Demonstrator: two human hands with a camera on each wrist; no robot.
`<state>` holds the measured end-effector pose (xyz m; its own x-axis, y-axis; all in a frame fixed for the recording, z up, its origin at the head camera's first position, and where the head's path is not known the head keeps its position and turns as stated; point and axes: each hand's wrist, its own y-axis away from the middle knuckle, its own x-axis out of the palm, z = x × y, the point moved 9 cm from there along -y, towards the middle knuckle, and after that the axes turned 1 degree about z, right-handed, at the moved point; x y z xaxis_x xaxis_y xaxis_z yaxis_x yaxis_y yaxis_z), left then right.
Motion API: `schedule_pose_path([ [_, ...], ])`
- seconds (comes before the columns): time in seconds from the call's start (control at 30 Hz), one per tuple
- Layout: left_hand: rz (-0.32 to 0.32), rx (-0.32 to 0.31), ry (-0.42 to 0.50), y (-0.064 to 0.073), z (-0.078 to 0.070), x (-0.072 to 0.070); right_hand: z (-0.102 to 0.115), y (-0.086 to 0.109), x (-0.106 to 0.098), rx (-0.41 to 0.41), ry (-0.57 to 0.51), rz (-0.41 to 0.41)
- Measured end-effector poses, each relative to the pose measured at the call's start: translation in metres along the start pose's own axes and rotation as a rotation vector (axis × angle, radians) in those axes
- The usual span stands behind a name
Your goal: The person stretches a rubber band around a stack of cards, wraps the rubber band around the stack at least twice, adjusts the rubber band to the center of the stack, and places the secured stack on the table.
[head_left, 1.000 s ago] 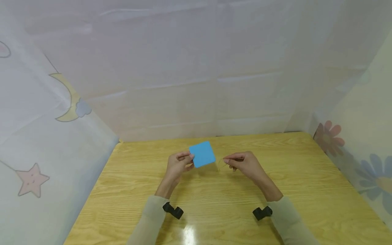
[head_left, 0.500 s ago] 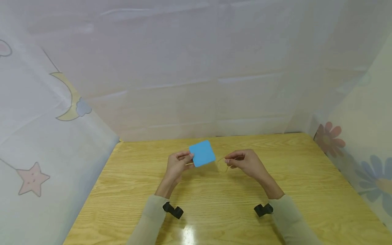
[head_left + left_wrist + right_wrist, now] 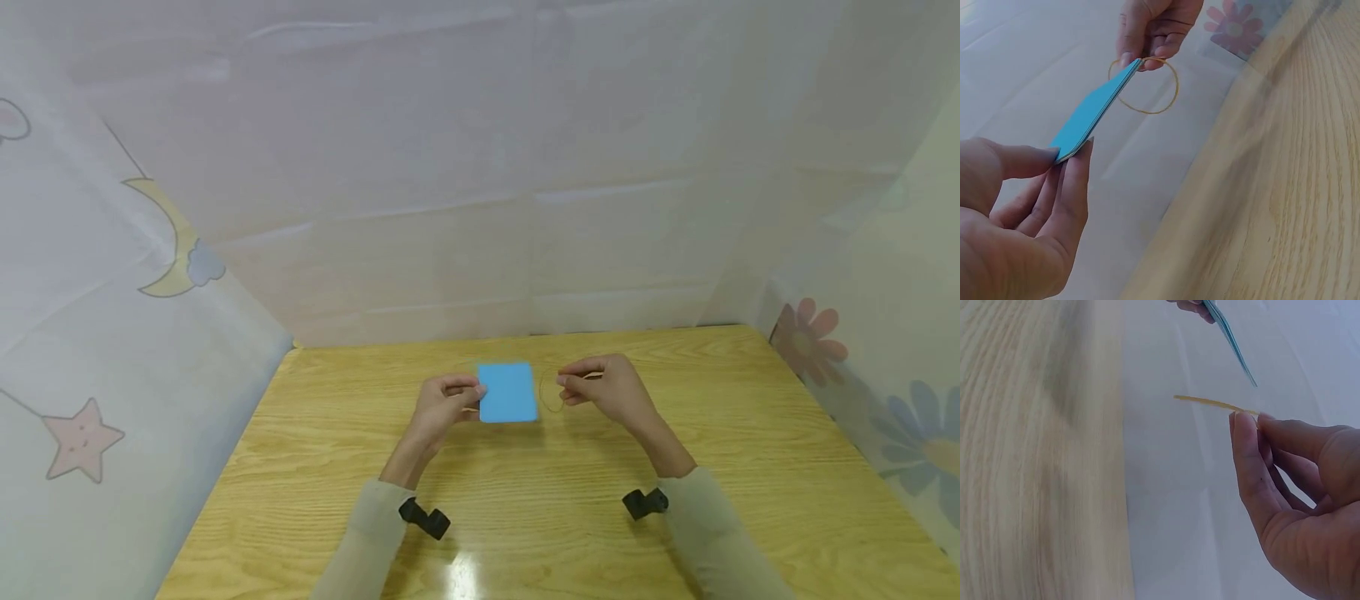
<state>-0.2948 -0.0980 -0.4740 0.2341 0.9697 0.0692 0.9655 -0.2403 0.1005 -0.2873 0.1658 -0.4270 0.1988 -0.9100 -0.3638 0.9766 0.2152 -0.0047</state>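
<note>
A thin stack of square blue cards point(image 3: 507, 392) with rounded corners is held above the table by my left hand point(image 3: 446, 410), thumb on the face and fingers behind. Layered edges of the stack point(image 3: 1094, 125) show in the left wrist view. Between thumb and forefinger, my right hand point(image 3: 606, 388) pinches a thin yellow-brown rubber band point(image 3: 542, 392). The band hangs as a round loop just right of the stack's right edge. From the right wrist, the band point(image 3: 1210, 402) appears almost edge-on, apart from the cards point(image 3: 1232, 342).
Beneath both hands lies a wood-grain table point(image 3: 510, 517). A pale cloth backdrop point(image 3: 450, 208) rises behind it, with printed side walls left and right. Each sleeve cuff carries a black wrist camera point(image 3: 424, 517).
My left hand has turned the card stack from tilted to nearly level and shifted it slightly right and down. My right hand has moved slightly up and right; the band hangs as a wider loop.
</note>
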Motion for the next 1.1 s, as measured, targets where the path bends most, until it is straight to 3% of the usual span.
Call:
schedule_pose_path([
  [0.2,0.126,-0.032,-0.073,0.001,0.006,0.014,0.006,-0.003,0.001,-0.047,0.018,-0.013],
  [0.33,0.168,-0.044,-0.108,0.001,0.010,0.020,0.009,-0.004,0.003,-0.056,0.032,-0.022],
  [0.73,0.194,-0.019,-0.133,0.000,0.015,0.027,0.026,-0.003,0.012,-0.128,0.126,-0.017],
  [1.1,0.131,-0.034,-0.105,0.000,0.015,0.026,0.031,0.001,0.016,-0.173,0.250,-0.022],
])
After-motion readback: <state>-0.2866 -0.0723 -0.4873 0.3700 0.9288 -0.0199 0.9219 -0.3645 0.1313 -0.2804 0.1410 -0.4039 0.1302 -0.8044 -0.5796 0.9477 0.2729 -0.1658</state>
